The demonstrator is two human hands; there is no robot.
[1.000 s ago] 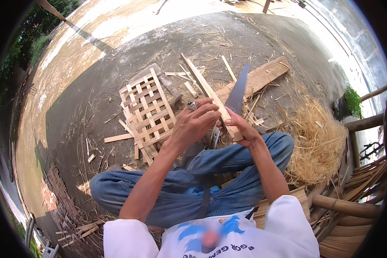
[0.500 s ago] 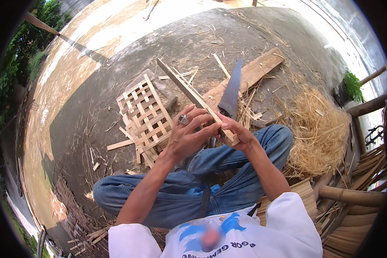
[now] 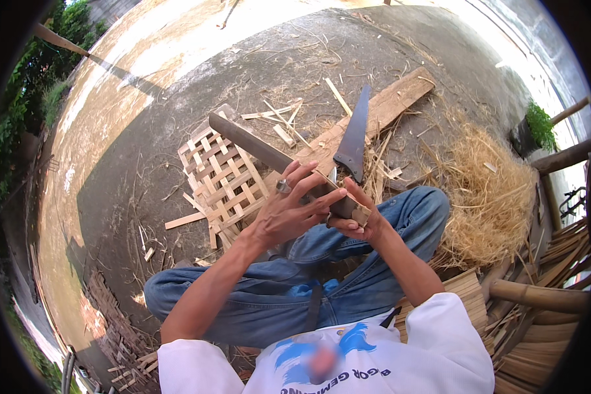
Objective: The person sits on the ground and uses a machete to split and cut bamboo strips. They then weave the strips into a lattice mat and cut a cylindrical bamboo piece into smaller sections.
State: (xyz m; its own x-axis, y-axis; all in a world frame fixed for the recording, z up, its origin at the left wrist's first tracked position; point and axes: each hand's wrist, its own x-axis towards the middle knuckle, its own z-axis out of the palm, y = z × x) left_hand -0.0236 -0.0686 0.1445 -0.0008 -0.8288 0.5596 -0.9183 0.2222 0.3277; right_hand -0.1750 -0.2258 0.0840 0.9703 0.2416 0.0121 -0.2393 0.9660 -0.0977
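A long split bamboo slat (image 3: 251, 143), dark on its upper face and pale along its cut edge, slants from far left to near right above my lap. My right hand (image 3: 373, 224) is closed round its near end, thumb along the edge and fingers beneath. Across the slat, just left of that, lie the fingers of my left hand (image 3: 279, 209), which wears a ring; its thumb is hidden. A small shiny bit shows behind the slat between my hands, too covered to name. Beyond my right hand, a handsaw (image 3: 353, 141) leans over a wooden plank (image 3: 400, 100).
A woven lattice of pale bamboo strips (image 3: 218, 172) lies on the ground at the left. Loose strips and offcuts (image 3: 284, 134) are scattered ahead. At the right sit a heap of fine shavings (image 3: 489, 197), a bamboo pole (image 3: 538, 295) and stacked strips.
The slat's far end has swung left and nearer, and its broad dark face has turned upward. Both hands have shifted slightly with it, staying on it.
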